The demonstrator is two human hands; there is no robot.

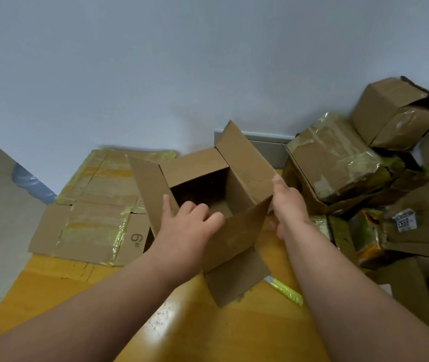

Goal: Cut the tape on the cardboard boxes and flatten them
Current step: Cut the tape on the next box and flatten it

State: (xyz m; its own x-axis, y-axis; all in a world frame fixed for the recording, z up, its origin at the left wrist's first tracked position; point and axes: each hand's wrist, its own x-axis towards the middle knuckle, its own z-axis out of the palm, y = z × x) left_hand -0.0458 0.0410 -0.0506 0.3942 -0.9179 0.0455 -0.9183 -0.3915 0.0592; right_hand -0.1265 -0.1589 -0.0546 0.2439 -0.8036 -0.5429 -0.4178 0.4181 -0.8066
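While both hands steady it, the open box (216, 205) sits near the middle of the yellow table (195, 322), its top flaps splayed outward and a lower flap hanging toward the person at about 6 o'clock, which suggests its tape is already cut and it is held ready to be collapsed. At the box's 8 o'clock corner, the left hand (190, 226) hooks its curled fingers over the near rim and into the opening, index finger stretched along the left flap; that grip looks meant to pull the wall inward. Against the box's 3 o'clock side lies the right hand (287, 205), thumb up by the right flap, fingers tucked round the lower edge (how tightly they close I cannot tell), bracing the other side so the box can fold rather than slide. Counting: one box in hand; two hands on it; flattened cartons (96, 205) at 10 o'clock, at least two sheets laid flat against the wall, stacked out of the way as finished work. At 2 to 3 o'clock a heap of taped boxes (338, 163) waits, four or more, though overlaps hide the true number. One loose strip of yellow tape (285, 290) lies at 5 o'clock. I see no knife.
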